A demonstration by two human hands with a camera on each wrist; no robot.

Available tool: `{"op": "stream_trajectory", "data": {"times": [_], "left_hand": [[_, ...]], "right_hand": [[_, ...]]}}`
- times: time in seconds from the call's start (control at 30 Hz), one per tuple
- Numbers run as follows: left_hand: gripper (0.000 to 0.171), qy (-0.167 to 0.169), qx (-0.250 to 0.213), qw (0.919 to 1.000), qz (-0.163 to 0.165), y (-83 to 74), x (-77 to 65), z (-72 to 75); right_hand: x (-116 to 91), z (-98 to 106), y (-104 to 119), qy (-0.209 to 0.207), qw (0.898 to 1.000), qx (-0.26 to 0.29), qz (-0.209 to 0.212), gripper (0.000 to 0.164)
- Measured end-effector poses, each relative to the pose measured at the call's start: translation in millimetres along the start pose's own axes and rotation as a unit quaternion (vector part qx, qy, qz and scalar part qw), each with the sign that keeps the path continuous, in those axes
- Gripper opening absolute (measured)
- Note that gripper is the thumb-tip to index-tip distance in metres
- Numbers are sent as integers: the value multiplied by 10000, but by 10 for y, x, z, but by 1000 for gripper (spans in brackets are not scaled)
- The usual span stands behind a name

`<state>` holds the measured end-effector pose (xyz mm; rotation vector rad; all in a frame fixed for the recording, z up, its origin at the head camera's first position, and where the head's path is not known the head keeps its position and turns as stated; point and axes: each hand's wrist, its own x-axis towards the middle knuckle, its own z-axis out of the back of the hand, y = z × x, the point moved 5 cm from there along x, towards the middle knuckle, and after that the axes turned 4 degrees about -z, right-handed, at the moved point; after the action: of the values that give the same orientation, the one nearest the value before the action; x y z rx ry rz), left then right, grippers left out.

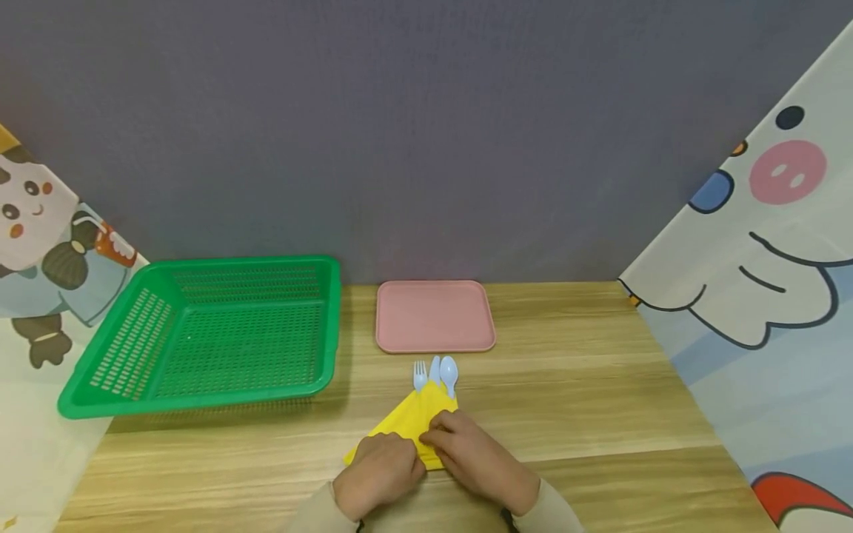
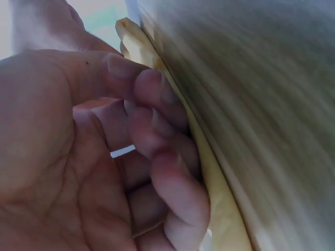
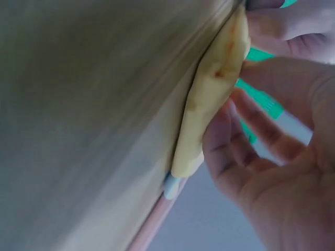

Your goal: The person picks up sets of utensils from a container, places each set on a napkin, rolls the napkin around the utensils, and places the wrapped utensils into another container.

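A yellow cloth napkin (image 1: 426,407), folded to a slanting shape, lies on the wooden table near its front. Out of its far end stick the heads of a pale blue fork (image 1: 420,374), knife (image 1: 435,368) and spoon (image 1: 449,370); their handles are hidden under the cloth. My left hand (image 1: 383,470), fingers curled, holds the napkin's near left part, fingertips against the cloth in the left wrist view. At the right side my right hand (image 1: 469,453) pinches the folded cloth between thumb and fingers. In the right wrist view the napkin (image 3: 209,99) forms a thick roll.
Just beyond the cutlery lies a pink rectangular tray (image 1: 435,314) with nothing on it. A green plastic basket (image 1: 331,326) with slotted walls stands to the left. Behind the table hangs a grey cloth wall (image 1: 426,148), with printed cartoon panels at both sides.
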<state>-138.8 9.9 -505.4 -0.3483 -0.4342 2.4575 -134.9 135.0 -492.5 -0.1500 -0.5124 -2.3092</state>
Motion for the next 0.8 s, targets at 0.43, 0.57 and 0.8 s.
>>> {"op": "stream_trajectory", "data": {"times": [0.43, 0.57, 0.8], "left_hand": [[35, 272, 32, 9992, 305, 29, -12, 14], [34, 187, 98, 9987, 470, 82, -29, 28], [32, -82, 125, 9979, 623, 170, -37, 67]], "right_hand": [[87, -11, 110, 440, 9918, -979, 700, 24], [118, -22, 110, 413, 9890, -1149, 833, 17], [148, -51, 87, 551, 9887, -1144, 795, 14]]}}
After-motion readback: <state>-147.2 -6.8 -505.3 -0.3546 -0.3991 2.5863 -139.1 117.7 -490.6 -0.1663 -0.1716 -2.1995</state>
